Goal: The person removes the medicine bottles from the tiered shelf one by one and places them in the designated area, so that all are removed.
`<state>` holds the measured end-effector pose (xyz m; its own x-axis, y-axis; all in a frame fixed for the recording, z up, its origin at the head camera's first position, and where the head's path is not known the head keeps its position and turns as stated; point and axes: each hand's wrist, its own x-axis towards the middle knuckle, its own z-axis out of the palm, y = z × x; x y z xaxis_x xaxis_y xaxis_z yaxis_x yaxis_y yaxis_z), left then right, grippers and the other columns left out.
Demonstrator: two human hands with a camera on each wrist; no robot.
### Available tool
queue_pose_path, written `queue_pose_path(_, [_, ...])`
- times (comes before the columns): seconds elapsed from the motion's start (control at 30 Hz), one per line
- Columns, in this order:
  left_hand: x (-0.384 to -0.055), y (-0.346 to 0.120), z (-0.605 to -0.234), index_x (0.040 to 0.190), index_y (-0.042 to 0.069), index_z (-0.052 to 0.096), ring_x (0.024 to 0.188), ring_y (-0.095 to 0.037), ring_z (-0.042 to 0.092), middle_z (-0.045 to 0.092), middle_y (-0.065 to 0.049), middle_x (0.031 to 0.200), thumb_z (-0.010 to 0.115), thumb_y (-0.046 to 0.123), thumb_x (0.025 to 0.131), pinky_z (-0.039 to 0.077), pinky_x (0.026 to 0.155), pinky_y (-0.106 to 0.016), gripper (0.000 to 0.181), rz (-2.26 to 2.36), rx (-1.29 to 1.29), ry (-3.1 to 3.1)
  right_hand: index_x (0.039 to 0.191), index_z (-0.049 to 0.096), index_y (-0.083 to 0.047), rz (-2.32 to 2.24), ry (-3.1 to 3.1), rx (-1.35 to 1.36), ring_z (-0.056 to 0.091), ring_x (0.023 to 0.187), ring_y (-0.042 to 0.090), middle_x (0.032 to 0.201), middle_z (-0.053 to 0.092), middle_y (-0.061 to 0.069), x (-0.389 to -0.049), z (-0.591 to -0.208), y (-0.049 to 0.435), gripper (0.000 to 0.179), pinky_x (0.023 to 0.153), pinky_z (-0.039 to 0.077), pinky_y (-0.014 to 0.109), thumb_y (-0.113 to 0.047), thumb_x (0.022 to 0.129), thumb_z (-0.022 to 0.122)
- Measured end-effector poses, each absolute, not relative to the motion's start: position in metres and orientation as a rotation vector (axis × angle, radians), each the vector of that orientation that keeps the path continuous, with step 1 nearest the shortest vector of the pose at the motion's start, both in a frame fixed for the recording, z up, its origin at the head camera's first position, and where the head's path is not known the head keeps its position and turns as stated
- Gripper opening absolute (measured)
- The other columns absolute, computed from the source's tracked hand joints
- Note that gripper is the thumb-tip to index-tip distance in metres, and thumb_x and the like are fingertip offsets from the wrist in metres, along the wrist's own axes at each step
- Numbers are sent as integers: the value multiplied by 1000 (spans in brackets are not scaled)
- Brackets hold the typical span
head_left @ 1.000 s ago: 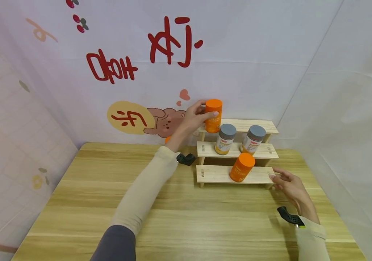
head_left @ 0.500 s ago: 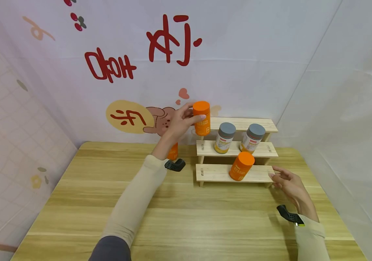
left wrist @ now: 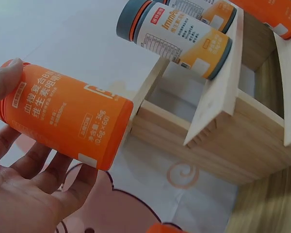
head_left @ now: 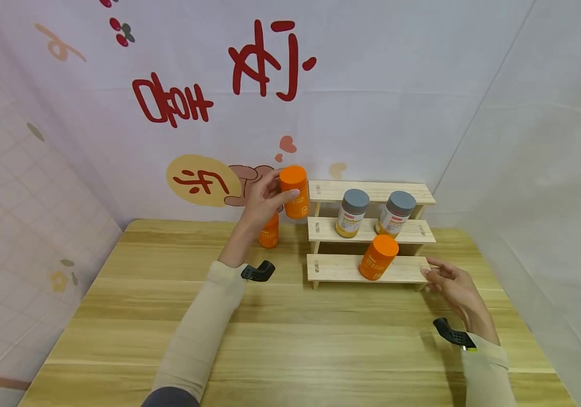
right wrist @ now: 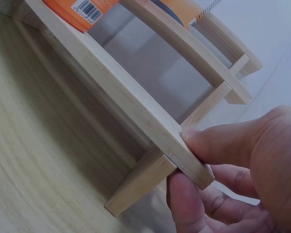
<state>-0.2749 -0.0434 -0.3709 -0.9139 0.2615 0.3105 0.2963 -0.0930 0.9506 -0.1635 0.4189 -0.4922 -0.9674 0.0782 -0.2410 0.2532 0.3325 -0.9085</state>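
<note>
My left hand point(head_left: 263, 200) grips an orange supplement bottle point(head_left: 295, 195) by its side, thumb across the front, just left of the top tier. In the left wrist view the bottle point(left wrist: 70, 114) is tilted, with white print on its label. My right hand point(head_left: 453, 288) pinches the right end of the bottom tier of a three-tier wooden shelf point(head_left: 333, 268); in the right wrist view the thumb lies on top of the board point(right wrist: 136, 109) and fingers lie beneath. Another orange bottle point(head_left: 379, 258) stands on that bottom tier.
Two grey-capped bottles, a left one point(head_left: 352, 213) and a right one point(head_left: 395, 213), stand on the middle tier. One more orange bottle point(head_left: 269, 232) stands on the table point(head_left: 290, 339) left of the shelf, partly behind my left arm. A printed wall cloth point(head_left: 371, 85) hangs behind.
My left hand has carried the orange bottle leftward and slightly down, off from over the top tier. The bottle on the table now shows more. My right hand keeps its place.
</note>
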Motion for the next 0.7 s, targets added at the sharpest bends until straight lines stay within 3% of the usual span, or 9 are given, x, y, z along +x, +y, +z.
queue_pose_path(0.1, [-271,-50,-376,145,16,55,119,-21,63,65,-11,133,71,12,97,52,105,-33,51,-2202,-659,-2075,160,31,-3,-1701,2434,313,63,95,2,104,64,-20,-163,-492,419,80,83,59,24,-40,100,67])
queue_pose_path(0.27, [-262,-62,-384,146,19,55,124,-22,62,63,-11,136,72,14,96,48,114,-40,53,-2210,-576,-2078,160,31,-3,-1720,2414,310,64,92,4,103,64,-20,-164,-494,421,79,82,58,24,-39,100,67])
queue_pose_path(0.7, [-251,-100,-405,147,15,54,124,-15,60,63,-7,137,71,15,97,49,109,-28,53,-2141,-469,-2111,159,32,-2,-1832,2333,291,62,93,3,103,66,-18,-165,-496,423,73,81,58,23,-29,101,67])
